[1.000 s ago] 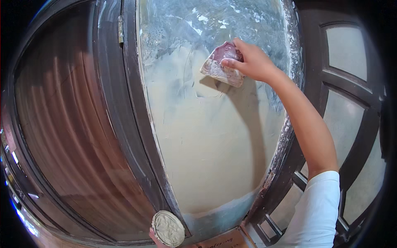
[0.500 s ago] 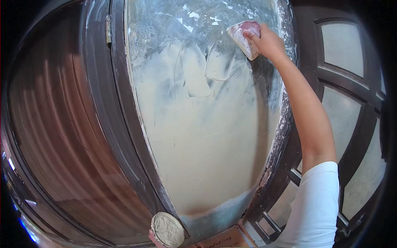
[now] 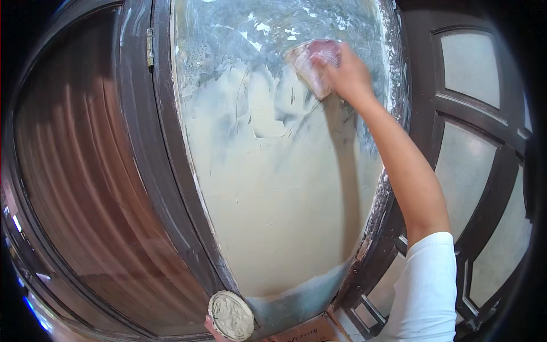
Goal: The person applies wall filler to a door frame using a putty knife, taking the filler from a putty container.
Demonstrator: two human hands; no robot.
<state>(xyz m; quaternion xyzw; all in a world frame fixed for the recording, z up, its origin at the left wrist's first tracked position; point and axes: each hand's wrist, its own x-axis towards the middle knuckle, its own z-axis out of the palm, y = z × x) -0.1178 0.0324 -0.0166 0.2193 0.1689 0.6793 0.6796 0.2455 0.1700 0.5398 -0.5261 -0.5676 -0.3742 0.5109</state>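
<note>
High on the wall panel [image 3: 285, 194], my right hand [image 3: 352, 77] grips a flat putty spreader [image 3: 307, 64], pinkish at the top and smeared with pale filler. Its lower edge appears to lie close to or against the surface. Cream filler coats the middle of the panel, with ridges and thin streaks just below and left of the spreader. At the bottom, my left hand [image 3: 212, 329], mostly hidden, holds a round container of cream filler [image 3: 232, 316] by its left side. The filler inside is thick and uneven.
Bare blue-grey surface with white flecks shows at the panel's top, and a grey strip at its foot. A dark wooden frame with a hinge [image 3: 150, 48] and a curtained pane [image 3: 91, 188] stand left. A dark glazed door [image 3: 424, 68] is right. A brown cardboard piece [image 3: 310, 330] lies below.
My right hand has swept the spreader left and slightly down across the panel. The thick filler patch left of it is now thinner and more spread out. My left hand has barely moved.
</note>
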